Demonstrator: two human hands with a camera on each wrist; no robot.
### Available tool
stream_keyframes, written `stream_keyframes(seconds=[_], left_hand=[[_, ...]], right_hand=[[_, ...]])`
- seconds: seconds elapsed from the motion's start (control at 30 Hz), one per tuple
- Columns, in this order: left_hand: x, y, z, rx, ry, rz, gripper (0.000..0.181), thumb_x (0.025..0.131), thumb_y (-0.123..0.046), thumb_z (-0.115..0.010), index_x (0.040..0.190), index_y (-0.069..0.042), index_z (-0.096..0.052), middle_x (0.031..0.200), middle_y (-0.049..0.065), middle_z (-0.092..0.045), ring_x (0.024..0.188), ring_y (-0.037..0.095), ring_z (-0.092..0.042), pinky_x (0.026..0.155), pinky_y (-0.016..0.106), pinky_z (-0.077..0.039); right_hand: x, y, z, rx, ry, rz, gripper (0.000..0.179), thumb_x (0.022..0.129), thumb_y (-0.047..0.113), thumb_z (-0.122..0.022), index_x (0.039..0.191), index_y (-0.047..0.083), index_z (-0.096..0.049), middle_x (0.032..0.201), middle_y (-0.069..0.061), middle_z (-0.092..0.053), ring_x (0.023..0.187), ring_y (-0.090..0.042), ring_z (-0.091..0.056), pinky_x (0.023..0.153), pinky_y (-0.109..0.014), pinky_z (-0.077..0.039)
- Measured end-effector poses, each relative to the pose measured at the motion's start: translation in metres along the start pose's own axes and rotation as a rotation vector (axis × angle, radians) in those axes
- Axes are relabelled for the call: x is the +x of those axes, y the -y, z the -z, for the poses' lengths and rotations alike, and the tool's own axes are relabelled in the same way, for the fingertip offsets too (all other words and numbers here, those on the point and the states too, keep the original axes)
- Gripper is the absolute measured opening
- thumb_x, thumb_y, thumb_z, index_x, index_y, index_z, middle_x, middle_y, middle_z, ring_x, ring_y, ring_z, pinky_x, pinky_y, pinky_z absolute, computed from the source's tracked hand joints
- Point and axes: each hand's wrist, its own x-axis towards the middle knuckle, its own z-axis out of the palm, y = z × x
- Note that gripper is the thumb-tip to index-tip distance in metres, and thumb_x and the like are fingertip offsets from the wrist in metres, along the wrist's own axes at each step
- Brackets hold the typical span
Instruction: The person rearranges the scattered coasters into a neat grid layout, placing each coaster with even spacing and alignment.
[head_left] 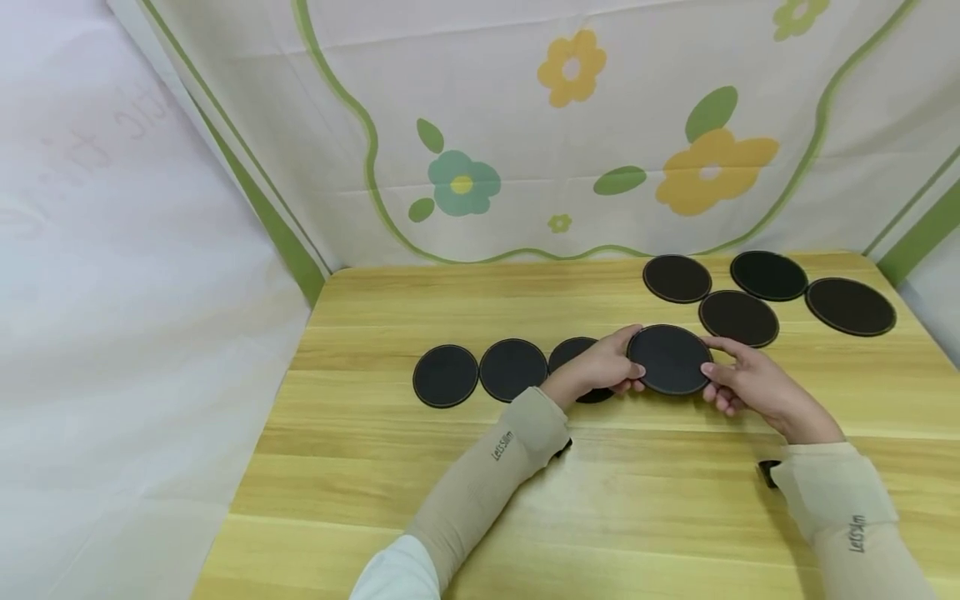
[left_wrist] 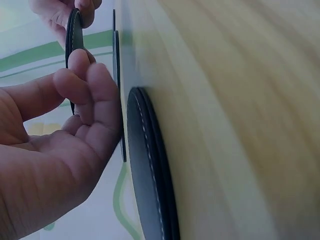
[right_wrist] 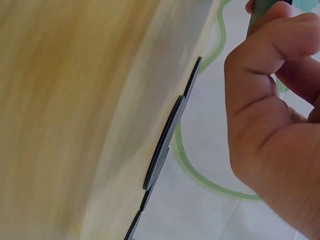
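Note:
Both hands hold one round black coaster [head_left: 670, 359] between them, raised over the table in the wrist views. My left hand [head_left: 606, 362] pinches its left edge, thumb on top and fingers beneath. At the opposite edge my right hand [head_left: 757, 385] pinches it the same way. Pale stitching runs around the coaster's rim. Just left of it, three matching coasters lie flat in a row: one at the left end [head_left: 446, 377], one in the middle [head_left: 513, 369], and one [head_left: 573, 350] partly hidden by my left hand and wrist.
Several more dark coasters lie at the back right of the wooden table [head_left: 600, 500], among them a near one [head_left: 738, 317] just behind my right hand and a far right one [head_left: 851, 307]. A white cloth [head_left: 510, 108] with printed flowers hangs behind the table.

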Motion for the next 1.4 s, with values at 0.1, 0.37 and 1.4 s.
stream_keyframes(seconds=[0.1,0.37,1.4], left_hand=[[0.0,0.0,-0.003,0.0,0.0,0.002,0.075,0.1,0.002,-0.059,0.162,-0.022,-0.025,0.075,0.02,-0.07,0.049,0.018,-0.052,0.053,0.033,-0.052],[-0.001,-0.001,-0.013,0.009,-0.016,0.05,0.076,0.1,0.003,-0.06,0.162,-0.023,-0.025,0.07,0.02,-0.069,0.043,0.016,-0.048,0.048,0.034,-0.051],[-0.003,-0.001,-0.003,0.079,0.056,0.094,0.07,0.098,0.008,-0.054,0.16,-0.015,-0.03,0.067,0.015,-0.063,0.047,0.018,-0.05,0.049,0.029,-0.05]], right_hand=[[-0.001,-0.002,0.002,-0.007,-0.005,-0.002,0.059,0.11,0.012,-0.042,0.159,-0.004,-0.012,0.073,-0.012,-0.066,0.053,-0.014,-0.056,0.049,-0.029,-0.05],[-0.004,-0.005,0.006,0.002,0.017,-0.011,0.06,0.11,0.011,-0.042,0.159,-0.006,-0.011,0.072,-0.012,-0.066,0.053,-0.013,-0.056,0.049,-0.028,-0.05],[0.012,-0.002,-0.008,-0.166,0.026,-0.092,0.06,0.104,0.001,-0.046,0.156,-0.007,-0.017,0.072,-0.012,-0.064,0.059,-0.026,-0.064,0.053,-0.037,-0.056]])
